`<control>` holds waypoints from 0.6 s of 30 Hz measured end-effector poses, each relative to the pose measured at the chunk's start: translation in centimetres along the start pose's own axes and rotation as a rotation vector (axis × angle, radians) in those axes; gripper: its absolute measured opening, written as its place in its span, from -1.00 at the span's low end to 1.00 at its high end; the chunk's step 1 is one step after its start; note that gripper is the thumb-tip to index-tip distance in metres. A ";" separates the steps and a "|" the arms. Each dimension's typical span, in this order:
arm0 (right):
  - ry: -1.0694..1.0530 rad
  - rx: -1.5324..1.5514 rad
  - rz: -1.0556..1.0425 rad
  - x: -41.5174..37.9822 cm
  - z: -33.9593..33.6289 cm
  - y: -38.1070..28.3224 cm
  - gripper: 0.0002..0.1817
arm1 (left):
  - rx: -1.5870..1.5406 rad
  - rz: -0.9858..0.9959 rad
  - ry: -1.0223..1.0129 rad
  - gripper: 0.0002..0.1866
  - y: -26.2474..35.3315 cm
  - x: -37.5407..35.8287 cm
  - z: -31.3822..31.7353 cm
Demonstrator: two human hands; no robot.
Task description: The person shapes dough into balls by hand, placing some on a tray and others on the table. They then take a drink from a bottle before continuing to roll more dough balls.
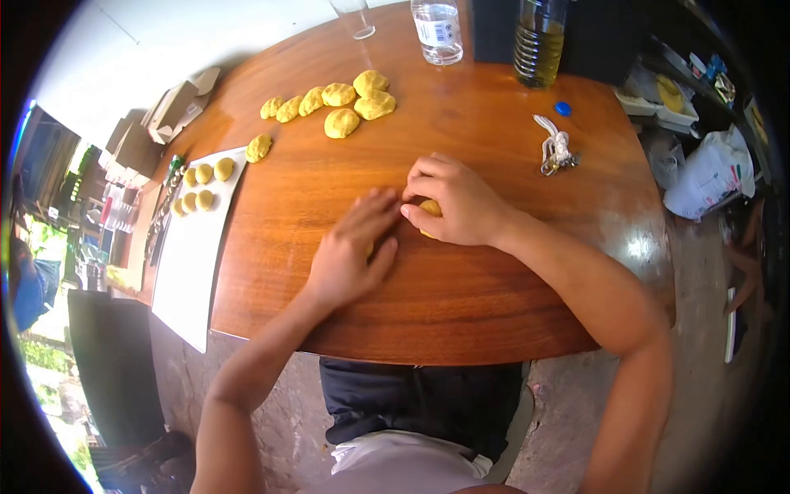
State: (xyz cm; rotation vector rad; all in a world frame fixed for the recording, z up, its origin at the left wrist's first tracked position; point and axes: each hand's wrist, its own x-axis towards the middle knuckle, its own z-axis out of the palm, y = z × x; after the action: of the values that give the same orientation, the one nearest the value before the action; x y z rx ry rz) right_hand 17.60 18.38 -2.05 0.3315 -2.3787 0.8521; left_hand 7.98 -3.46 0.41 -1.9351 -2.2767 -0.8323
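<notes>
On the brown wooden table, my right hand (453, 202) is curled over a piece of yellow dough (429, 210), its fingers wrapped round it. Beside it my left hand (355, 247) is cupped palm down on the table, over another bit of yellow dough (369, 249) that shows between thumb and palm; most of it is hidden. Rough yellow dough lumps (338, 95) lie in a group beyond my hands, with a single lump (258, 148) nearer the left. Several smooth round dough balls (224, 170) rest in two rows on a white sheet (185, 263).
A clear bottle (439, 33), a bottle of yellowish liquid (540, 45) and a glass (355, 18) stand at the far edge of the table (461, 321). A blue cap (563, 109) and a white cord bundle (556, 148) lie to the right. Cardboard boxes (173, 115) are at the left.
</notes>
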 end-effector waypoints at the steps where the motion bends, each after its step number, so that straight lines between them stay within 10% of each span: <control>1: -0.008 0.014 0.025 -0.1 -0.2 -0.1 -0.85 | 0.007 -0.005 0.007 -0.51 1.6 -1.9 -0.6; 10: -0.024 -0.015 0.013 0.2 0.1 -0.6 -0.84 | 0.076 -0.279 -0.038 -0.54 -2.0 -2.5 -3.0; 13: 0.002 -0.063 -0.005 -0.2 -0.2 -0.7 -0.84 | 0.121 -0.110 0.157 -0.57 -1.4 0.6 0.4; 18: 0.021 -0.051 -0.033 -0.5 -0.1 -0.7 -0.89 | 0.041 -0.047 -0.146 -0.57 4.2 -6.5 -2.9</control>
State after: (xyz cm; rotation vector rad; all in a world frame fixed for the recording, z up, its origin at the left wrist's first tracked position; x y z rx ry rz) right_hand 18.29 17.94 -1.93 0.3390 -2.3646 0.7747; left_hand 12.39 -10.24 2.04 -1.9936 -2.4077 -0.6631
